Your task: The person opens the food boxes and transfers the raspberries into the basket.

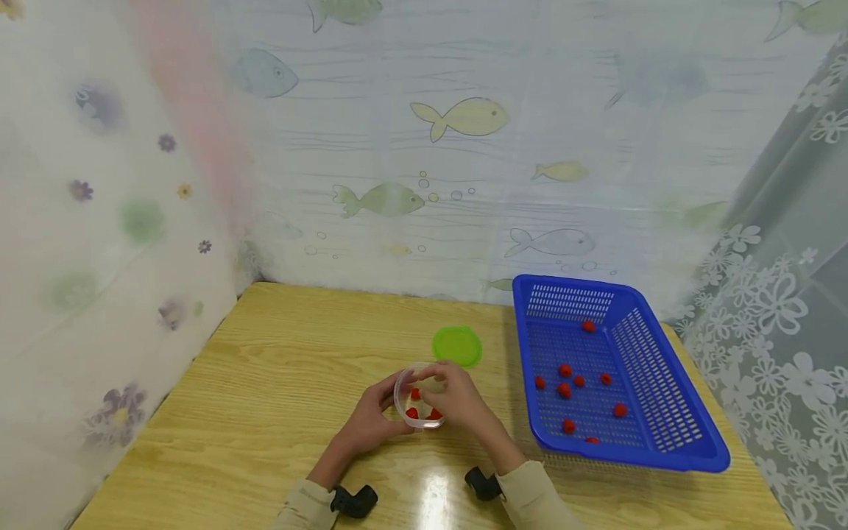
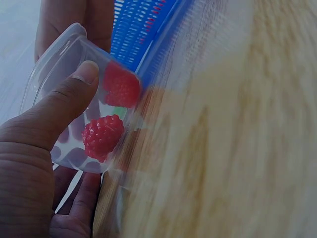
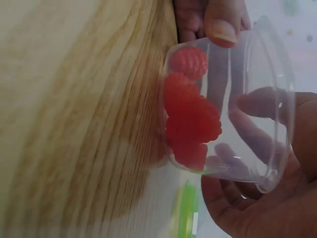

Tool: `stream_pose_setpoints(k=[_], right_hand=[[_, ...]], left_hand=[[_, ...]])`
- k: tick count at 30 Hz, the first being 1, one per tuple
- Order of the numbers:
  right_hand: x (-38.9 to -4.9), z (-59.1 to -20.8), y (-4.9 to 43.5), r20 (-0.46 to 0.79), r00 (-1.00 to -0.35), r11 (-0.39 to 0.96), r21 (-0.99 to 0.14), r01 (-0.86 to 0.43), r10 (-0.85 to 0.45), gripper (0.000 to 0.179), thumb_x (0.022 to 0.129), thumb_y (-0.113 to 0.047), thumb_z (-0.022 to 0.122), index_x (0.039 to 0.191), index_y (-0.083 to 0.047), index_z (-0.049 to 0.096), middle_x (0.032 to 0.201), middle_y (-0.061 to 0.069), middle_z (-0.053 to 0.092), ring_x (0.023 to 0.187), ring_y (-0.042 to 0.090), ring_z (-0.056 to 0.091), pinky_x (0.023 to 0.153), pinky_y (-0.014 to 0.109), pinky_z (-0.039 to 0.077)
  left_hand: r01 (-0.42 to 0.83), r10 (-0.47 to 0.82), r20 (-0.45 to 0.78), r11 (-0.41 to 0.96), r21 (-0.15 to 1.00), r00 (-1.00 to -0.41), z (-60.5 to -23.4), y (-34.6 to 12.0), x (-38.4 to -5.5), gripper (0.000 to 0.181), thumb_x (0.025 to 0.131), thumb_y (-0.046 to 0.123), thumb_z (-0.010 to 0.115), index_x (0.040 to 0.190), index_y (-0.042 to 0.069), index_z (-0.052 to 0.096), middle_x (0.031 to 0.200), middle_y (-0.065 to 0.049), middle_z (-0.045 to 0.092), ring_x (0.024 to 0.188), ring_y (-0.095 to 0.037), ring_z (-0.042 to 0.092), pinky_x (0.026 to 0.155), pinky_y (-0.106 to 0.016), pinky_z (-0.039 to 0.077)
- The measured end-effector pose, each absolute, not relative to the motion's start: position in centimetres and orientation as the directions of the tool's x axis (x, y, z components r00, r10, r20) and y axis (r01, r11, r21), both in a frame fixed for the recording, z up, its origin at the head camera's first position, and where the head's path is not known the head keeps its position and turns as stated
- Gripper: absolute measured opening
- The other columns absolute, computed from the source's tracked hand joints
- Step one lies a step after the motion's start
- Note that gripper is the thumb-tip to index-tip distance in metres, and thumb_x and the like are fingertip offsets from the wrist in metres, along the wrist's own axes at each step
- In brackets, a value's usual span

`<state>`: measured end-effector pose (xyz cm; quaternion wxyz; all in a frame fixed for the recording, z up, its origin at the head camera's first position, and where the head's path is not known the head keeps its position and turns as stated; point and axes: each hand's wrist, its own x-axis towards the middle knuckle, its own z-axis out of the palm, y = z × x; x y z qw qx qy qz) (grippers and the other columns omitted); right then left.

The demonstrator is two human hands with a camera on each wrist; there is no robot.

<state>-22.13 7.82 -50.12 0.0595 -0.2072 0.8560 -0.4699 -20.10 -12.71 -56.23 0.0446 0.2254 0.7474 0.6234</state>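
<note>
My left hand [image 1: 371,418] grips a clear plastic tub [image 1: 397,401] from its left side, its thumb [image 2: 64,101] lying along the near wall. Several red raspberries [image 3: 192,116] lie on the bottom of the tub. My right hand [image 1: 457,397] is at the tub's right side, with fingers reaching over the rim and inside. Through the clear wall in the right wrist view, its thumb and fingers stand apart with no raspberry between them. To the right, a blue plastic basket [image 1: 626,281] holds several more raspberries [image 1: 564,390].
A green lid [image 1: 457,347] lies flat on the wooden table [image 1: 298,346] behind the tub. The basket stands at the table's right side. Patterned curtains [image 1: 464,221] hang behind the table and at both sides.
</note>
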Motion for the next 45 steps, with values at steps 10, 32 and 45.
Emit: stream_pose_setpoints(k=[10, 32, 45], right_hand=[[-23.5, -50.3, 7.4, -0.031, -0.885, 0.591, -0.755, -0.284, -0.464, 0.026, 0.084, -0.001, 0.074, 0.109, 0.003, 0.077, 0.113, 0.016, 0.071, 0.097, 0.030, 0.064, 0.077, 0.038, 0.055], [-22.9, -49.8, 6.2, 0.024, -0.912, 0.717, -0.609, -0.338, -0.410, 0.005, 0.082, -0.017, 0.083, 0.082, -0.012, 0.083, 0.096, 0.007, 0.063, 0.086, 0.018, 0.053, 0.067, 0.030, 0.046], [-23.1, -50.1, 5.5, 0.035, -0.929, 0.757, -0.569, -0.321, -0.368, 0.019, 0.081, -0.021, 0.086, 0.064, -0.017, 0.080, 0.094, 0.008, 0.064, 0.083, 0.018, 0.054, 0.061, 0.027, 0.043]], left_hand=[[0.280, 0.391, 0.217, 0.109, 0.954, -0.894, -56.2, -12.6, -20.1, 0.085, 0.082, 0.011, 0.087, 0.155, 0.016, 0.043, 0.154, -0.011, 0.049, 0.141, -0.030, 0.048, 0.113, -0.037, 0.043], [0.308, 0.395, 0.231, 0.144, 0.940, -0.889, -56.1, -12.7, -20.1, 0.088, 0.082, 0.012, 0.087, 0.157, 0.013, 0.041, 0.151, -0.014, 0.051, 0.139, -0.032, 0.049, 0.111, -0.022, 0.043], [0.315, 0.387, 0.249, 0.117, 0.942, -0.888, -56.1, -12.9, -20.0, 0.086, 0.083, 0.007, 0.084, 0.156, 0.007, 0.040, 0.151, -0.021, 0.049, 0.138, -0.039, 0.049, 0.113, -0.042, 0.043]])
